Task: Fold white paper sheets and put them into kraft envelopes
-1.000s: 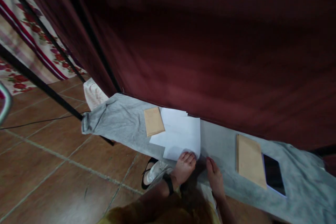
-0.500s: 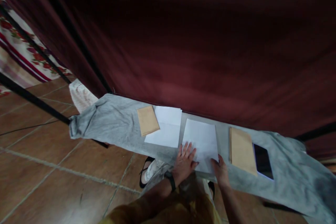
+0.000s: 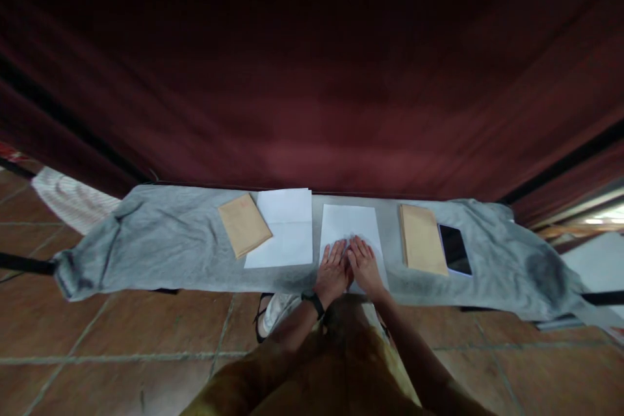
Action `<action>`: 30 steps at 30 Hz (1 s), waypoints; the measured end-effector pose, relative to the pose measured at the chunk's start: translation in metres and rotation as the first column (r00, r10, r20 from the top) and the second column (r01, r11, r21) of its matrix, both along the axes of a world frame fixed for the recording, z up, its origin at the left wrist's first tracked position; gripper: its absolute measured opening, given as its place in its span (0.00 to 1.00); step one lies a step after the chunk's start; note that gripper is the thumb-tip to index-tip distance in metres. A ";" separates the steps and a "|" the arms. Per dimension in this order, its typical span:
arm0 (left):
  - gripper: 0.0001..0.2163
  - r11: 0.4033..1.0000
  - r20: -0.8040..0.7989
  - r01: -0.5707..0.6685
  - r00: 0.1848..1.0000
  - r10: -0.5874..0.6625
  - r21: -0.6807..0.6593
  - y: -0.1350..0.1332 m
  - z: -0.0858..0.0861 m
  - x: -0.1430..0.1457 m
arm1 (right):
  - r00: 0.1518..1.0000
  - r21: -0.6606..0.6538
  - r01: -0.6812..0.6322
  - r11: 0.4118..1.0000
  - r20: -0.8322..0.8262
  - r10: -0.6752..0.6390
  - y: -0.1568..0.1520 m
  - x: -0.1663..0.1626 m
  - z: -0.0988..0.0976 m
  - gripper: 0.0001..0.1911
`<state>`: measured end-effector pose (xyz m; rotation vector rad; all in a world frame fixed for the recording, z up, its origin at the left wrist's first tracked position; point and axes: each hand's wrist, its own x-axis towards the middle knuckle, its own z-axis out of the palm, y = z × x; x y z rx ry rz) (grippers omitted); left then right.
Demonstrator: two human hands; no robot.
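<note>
A single white sheet of paper (image 3: 350, 223) lies on a grey cloth (image 3: 170, 247) spread over a low bench. My left hand (image 3: 332, 271), with a dark band at the wrist, rests flat on the sheet's near half with fingers stretched out. My right hand (image 3: 364, 266) lies flat beside it, also on the sheet, fingers extended. The two hands touch side by side. To the left sits a stack of white paper (image 3: 283, 229) with a small brown envelope (image 3: 244, 224) partly over its left edge.
A larger brown envelope (image 3: 422, 238) and a dark phone (image 3: 454, 249) lie right of the sheet. A dark red curtain (image 3: 312, 91) hangs behind the bench. Terracotta floor tiles (image 3: 112, 351) and a sandalled foot (image 3: 273, 315) show below.
One white sheet was drawn right off the stack and laid alone between stack and large envelope. Both hands moved onto it and flattened. The view swung to face the bench squarely.
</note>
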<state>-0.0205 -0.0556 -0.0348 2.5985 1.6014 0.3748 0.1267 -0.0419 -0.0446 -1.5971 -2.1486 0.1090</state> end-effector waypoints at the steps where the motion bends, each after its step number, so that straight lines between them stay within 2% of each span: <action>1: 0.26 1.000 -0.004 -0.001 1.000 0.001 -0.001 0.006 -0.002 0.002 | 0.999 -0.022 -0.012 1.000 0.048 0.013 0.004 -0.002 -0.002 0.25; 3: 0.26 1.000 0.002 -0.027 1.000 0.027 -0.002 0.017 -0.005 0.001 | 0.992 -0.039 0.008 0.999 0.123 -0.003 0.011 0.000 -0.004 0.25; 7: 0.26 0.993 0.041 -0.120 0.992 0.120 0.004 0.027 -0.010 -0.010 | 0.976 -0.016 0.143 0.990 0.169 -0.138 0.017 0.020 -0.010 0.28; 11: 0.27 0.978 0.061 -0.208 0.976 0.208 -0.002 0.027 -0.012 -0.015 | 0.956 0.002 0.259 0.966 0.141 -0.257 0.014 0.041 -0.020 0.31; 15: 0.28 0.962 0.092 -0.272 0.959 0.270 0.015 0.035 -0.008 0.001 | 0.931 -0.001 0.359 0.933 0.077 -0.358 0.015 0.041 -0.020 0.32; 17: 0.27 0.976 0.094 -0.217 0.972 0.214 0.028 0.045 -0.005 0.013 | 0.949 -0.027 0.315 0.949 0.041 -0.314 0.023 0.032 -0.014 0.31; 20: 0.28 0.996 0.052 -0.090 0.995 0.090 -0.003 0.067 -0.003 0.028 | 0.991 -0.094 0.129 0.987 -0.026 -0.132 0.046 0.015 -0.002 0.30; 22: 0.29 0.997 0.015 -0.058 0.998 0.058 -0.042 0.082 -0.004 0.033 | 0.998 -0.121 0.055 0.991 -0.037 -0.060 0.063 0.006 0.003 0.30; 27: 0.28 0.996 -0.017 -0.049 0.999 0.048 -0.068 0.114 -0.010 0.027 | 0.997 -0.085 0.000 0.996 0.077 0.007 0.097 0.007 0.002 0.28; 30: 0.26 0.995 -0.007 -0.076 0.997 0.076 -0.068 0.131 -0.011 0.021 | 0.990 -0.047 0.029 0.998 0.136 -0.022 0.112 0.015 -0.003 0.27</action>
